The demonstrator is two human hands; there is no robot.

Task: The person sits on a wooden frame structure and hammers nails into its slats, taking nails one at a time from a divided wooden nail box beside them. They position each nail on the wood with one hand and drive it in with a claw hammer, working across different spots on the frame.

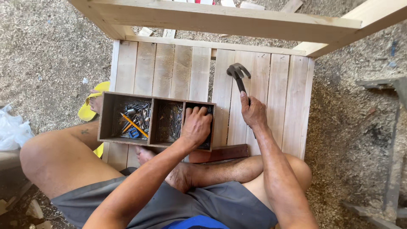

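At the far left, a white plastic bag (10, 129) lies on the sawdust-covered ground (46, 51), and a yellow sandal (87, 111) sits against the left edge of the slatted wooden panel (280, 93) that serves as the surface. A wooden tray (111, 116) with three compartments rests on the panel: the left compartment holds mixed nails, an orange pencil (135, 125) and a small blue object; the middle compartment holds long nails (170, 122); the right compartment is mostly covered by the left hand (196, 127). That hand is curled with its fingers dipped into the right compartment; whether it has closed on a nail cannot be told. To pick well here, the fingers should pinch a single nail and lift it straight up, clear of the divider and the tray wall. To the right, the right hand (253, 113) is clenched around the handle of a claw hammer (238, 73), whose head points away from the person, over the slats. A reddish board (220, 153) lies just below the tray, beside the person's crossed legs. Open room for swinging lies over the bare slats on the right; the raised timber frame (220, 21) overhead and the panel's right edge limit it.
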